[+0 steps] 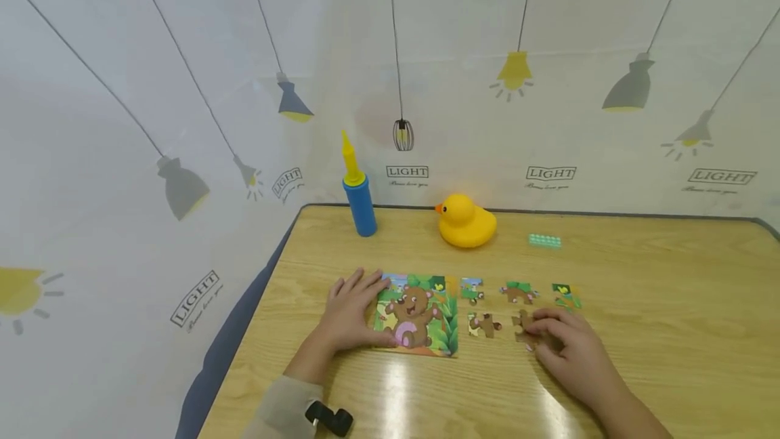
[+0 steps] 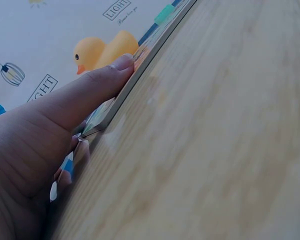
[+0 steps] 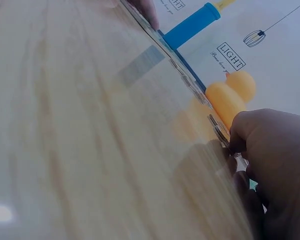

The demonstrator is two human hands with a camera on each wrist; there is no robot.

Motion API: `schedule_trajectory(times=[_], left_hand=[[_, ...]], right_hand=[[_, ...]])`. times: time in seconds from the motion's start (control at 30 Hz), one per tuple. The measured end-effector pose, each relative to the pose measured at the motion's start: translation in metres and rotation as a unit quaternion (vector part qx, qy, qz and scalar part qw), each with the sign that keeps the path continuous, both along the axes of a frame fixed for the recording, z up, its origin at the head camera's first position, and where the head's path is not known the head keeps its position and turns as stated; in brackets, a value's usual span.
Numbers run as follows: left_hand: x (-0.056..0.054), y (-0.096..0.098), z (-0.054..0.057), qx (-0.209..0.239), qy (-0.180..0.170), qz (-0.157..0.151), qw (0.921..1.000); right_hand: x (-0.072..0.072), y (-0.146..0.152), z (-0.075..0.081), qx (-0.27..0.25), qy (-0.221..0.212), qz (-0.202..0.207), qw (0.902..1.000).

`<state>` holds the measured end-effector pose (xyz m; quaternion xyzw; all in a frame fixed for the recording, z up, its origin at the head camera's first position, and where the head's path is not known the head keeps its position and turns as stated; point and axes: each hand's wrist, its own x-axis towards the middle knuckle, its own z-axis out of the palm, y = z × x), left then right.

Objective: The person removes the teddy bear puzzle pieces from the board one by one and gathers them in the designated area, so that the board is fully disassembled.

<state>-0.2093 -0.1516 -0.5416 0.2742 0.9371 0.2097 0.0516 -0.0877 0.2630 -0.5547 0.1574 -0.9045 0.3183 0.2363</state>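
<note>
My left hand (image 1: 350, 314) rests at the left side of a bear picture puzzle (image 1: 416, 314), its fingers stretched toward the top left corner. Its thumb (image 2: 97, 85) lies straight along the puzzle's near edge in the left wrist view. To the right, my right hand (image 1: 575, 354) pinches a brown puzzle piece (image 1: 521, 330) low over the table, between thumb and fingers. Loose pieces lie between and beyond the hands: a bear-ear piece (image 1: 519, 292), a blue-and-green piece (image 1: 472, 290), a green corner piece (image 1: 567, 295) and a brown-and-yellow piece (image 1: 484, 325).
Behind the puzzle a yellow rubber duck (image 1: 466, 223) sits near the wall. A blue hand pump (image 1: 362, 205) with a yellow nozzle stands at the back left. A small mint-green studded block (image 1: 545, 241) lies right of the duck. The wooden table (image 1: 670, 303) ends at a lamp-patterned wall.
</note>
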Motion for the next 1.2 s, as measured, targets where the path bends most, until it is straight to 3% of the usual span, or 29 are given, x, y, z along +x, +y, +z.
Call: schedule_trajectory(times=[0.27, 0.43, 0.63, 1.2], left_hand=[[0.000, 0.001, -0.003, -0.002, 0.002, 0.002, 1.0000], [0.001, -0.002, -0.002, 0.004, -0.002, 0.003, 1.0000], [0.000, -0.002, 0.000, 0.003, 0.000, 0.002, 1.0000], [0.000, 0.000, 0.000, 0.006, -0.007, 0.003, 0.9999]], right_hand=[[-0.012, -0.011, 0.003, 0.017, 0.090, 0.010, 0.9957], [-0.022, -0.030, 0.006, 0.045, 0.109, -0.006, 0.9930], [-0.026, -0.058, 0.008, 0.052, 0.086, -0.022, 0.9947], [-0.036, -0.110, 0.006, 0.095, -0.044, 0.016, 0.9944]])
